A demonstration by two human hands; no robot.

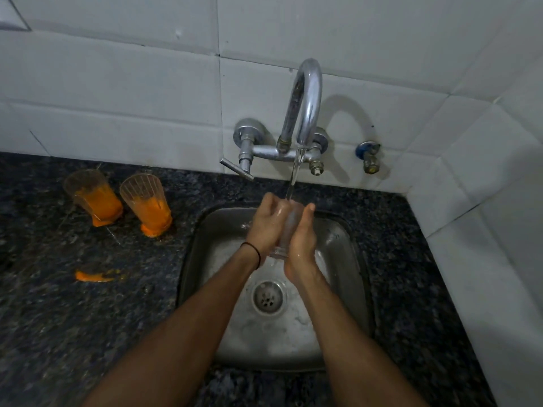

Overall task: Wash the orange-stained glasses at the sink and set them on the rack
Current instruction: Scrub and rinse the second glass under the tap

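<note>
While water runs, both hands (282, 230) grip 1 glass (289, 227).

Dim, grainy picture, brightest on the wall tiles (147, 83). The faucet (305, 92) glints and throws a soft shadow rightward. Wide-angle bending curves the edges; corners darken.

Head view, looking down over the sink

The single head-worn camera looked forward and steeply down from above the sink (346, 236), close to it, facing the tiled wall (147, 83) behind it. The sink sat just right of centre, the tap (305, 92) above it, dark counter (58, 304) spreading left of it, and both forearms entered from the bottom edge. The wide lens bent the tile lines near the frame edges.
</note>
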